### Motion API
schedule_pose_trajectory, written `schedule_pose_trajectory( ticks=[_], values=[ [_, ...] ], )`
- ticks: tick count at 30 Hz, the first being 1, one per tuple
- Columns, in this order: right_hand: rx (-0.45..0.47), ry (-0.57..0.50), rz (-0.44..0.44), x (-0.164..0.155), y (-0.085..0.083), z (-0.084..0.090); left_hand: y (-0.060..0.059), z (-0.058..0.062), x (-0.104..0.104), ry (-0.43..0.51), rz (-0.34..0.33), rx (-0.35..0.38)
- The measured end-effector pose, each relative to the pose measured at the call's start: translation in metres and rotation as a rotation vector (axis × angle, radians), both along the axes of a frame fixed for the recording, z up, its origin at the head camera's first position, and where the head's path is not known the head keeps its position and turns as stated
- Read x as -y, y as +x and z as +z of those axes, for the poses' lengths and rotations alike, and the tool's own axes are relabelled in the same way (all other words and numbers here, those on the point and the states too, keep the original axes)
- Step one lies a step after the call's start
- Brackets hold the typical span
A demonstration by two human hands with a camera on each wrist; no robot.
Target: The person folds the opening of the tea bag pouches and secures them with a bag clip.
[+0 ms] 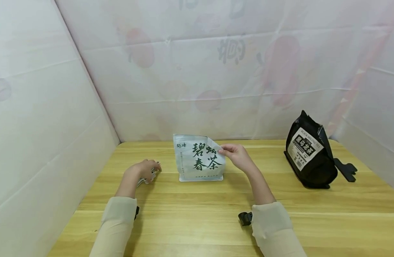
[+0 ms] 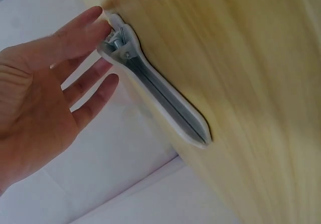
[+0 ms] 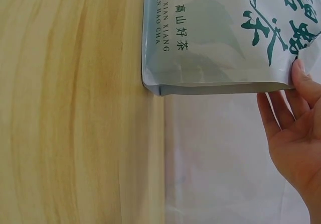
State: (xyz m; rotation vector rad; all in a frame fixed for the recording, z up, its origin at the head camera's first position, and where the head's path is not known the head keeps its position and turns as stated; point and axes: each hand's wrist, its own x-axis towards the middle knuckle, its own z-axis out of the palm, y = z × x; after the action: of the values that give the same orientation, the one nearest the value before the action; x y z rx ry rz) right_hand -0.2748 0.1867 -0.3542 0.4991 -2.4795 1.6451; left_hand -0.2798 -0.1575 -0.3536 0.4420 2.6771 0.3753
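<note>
My right hand (image 1: 236, 156) pinches the upper right edge of a pale tea bag (image 1: 198, 171) with dark green Chinese writing, thumb in front and fingers behind. The bag stands upright on the table, its top right corner creased by the grip. On the left, my left hand (image 1: 144, 169) reaches down over a long grey-and-white tool (image 2: 160, 96) with a hollow handle and metal parts at one end. In the left wrist view the thumb lies at that end, with other fingers behind it. What kind of tool it is stays unclear.
A black oolong tea bag (image 1: 315, 162) with a white label stands on the right of the wooden table (image 1: 197, 221). Beside it lies a flat black object (image 1: 346, 169) with a lobed end. Printed white cloth (image 1: 190, 71) encloses the back and sides.
</note>
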Motion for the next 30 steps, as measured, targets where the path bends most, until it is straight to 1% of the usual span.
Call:
schedule_pose_trajectory(
  ticks=[3, 8, 11, 14, 16, 18, 20, 23, 25, 27, 30],
  values=[
    [-0.001, 0.006, -0.002, 0.0, 0.0, 0.0, -0.001, 0.001, -0.001, -0.026, -0.023, -0.011],
    [0.0, 0.005, -0.001, 0.0, 0.002, 0.001, -0.002, 0.005, -0.001, -0.06, -0.045, 0.004],
    [0.0, 0.001, -0.002, 0.0, 0.001, 0.001, -0.004, 0.005, 0.0, -0.04, -0.026, 0.024],
    [0.002, -0.012, 0.005, 0.001, 0.001, 0.001, -0.005, 0.003, 0.003, 0.012, -0.007, 0.025],
    [0.006, -0.023, 0.012, 0.001, 0.001, 0.0, -0.006, 0.003, 0.005, 0.031, -0.013, 0.02],
    [0.007, -0.027, 0.016, 0.001, 0.001, 0.001, -0.005, 0.003, 0.007, 0.021, -0.022, 0.009],
    [0.005, -0.025, 0.016, 0.001, 0.002, 0.001, -0.003, 0.005, 0.009, -0.016, -0.026, 0.003],
    [0.004, -0.015, 0.014, 0.001, 0.002, 0.001, 0.003, 0.007, 0.009, -0.098, 0.005, 0.003],
    [0.007, -0.017, 0.014, 0.001, 0.002, 0.001, 0.004, 0.006, 0.009, -0.117, 0.025, 0.002],
    [0.011, -0.016, 0.012, 0.001, 0.001, 0.001, 0.005, 0.005, 0.01, -0.109, 0.048, -0.001],
    [0.017, -0.015, 0.011, 0.001, 0.001, 0.001, 0.003, 0.002, 0.011, -0.07, 0.078, -0.007]
  ],
)
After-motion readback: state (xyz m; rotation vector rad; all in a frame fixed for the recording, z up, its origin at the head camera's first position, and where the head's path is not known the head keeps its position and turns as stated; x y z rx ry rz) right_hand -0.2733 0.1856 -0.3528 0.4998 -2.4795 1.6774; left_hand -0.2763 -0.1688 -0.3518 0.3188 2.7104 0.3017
